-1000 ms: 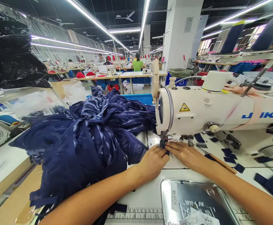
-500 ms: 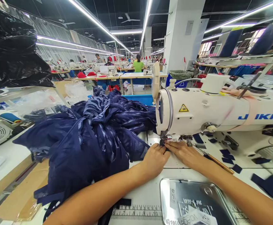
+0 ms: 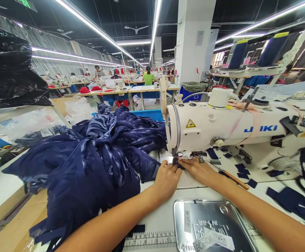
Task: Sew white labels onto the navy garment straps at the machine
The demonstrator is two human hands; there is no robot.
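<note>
A white sewing machine stands in front of me, its needle area low on its left end. Under the presser foot lies a small dark fabric piece, mostly hidden by fingers. My left hand is closed, with curled fingers on the near left edge of that piece. From the right, my right hand lies flat, its outstretched fingertips touching the piece beside the foot. A large heap of navy garments is piled left of the machine, close to my left hand.
A shiny metal tin lid with paper labels lies on the table before my forearms, by a printed ruler. Right of the hands are a wooden-handled tool and navy fabric scraps. Thread cones stand behind; people sit farther back.
The view has turned slightly right, so the machine and hands appear farther left. Both hands stay at the needle on the dark fabric piece, with little visible movement.
</note>
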